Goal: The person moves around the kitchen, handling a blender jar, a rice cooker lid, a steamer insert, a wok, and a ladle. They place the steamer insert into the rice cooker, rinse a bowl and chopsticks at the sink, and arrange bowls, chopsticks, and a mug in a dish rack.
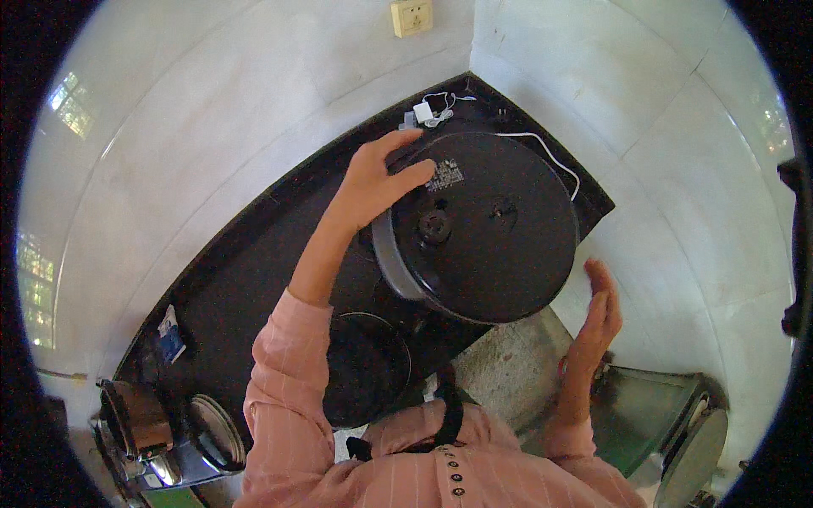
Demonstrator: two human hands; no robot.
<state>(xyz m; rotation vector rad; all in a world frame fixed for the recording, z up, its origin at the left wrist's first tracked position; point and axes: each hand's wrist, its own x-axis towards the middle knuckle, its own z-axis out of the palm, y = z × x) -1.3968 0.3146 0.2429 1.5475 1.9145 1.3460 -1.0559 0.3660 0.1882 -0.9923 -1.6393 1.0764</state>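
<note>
A large round black appliance (495, 235) with a grey side wall stands near the corner of a dark countertop (279, 241). Its upper face has a label with writing (446, 176), a round fitting (435, 227) and a smaller recess. My left hand (381, 174) is at the appliance's far left rim, thumb and fingers spread. The thumb reaches over the face beside the label; whether it touches is hard to tell. My right hand (597, 311) is held off the appliance's right side, fingers extended and nothing in it.
A white charger with a coiled cord (429, 113) lies behind the appliance, and a white cable (549, 149) runs along its far right. A dark round pan (365, 368) sits by my left sleeve. Metal pots (136, 416), a lid (216, 432), a packet (171, 336) and a wall socket (411, 18) also show.
</note>
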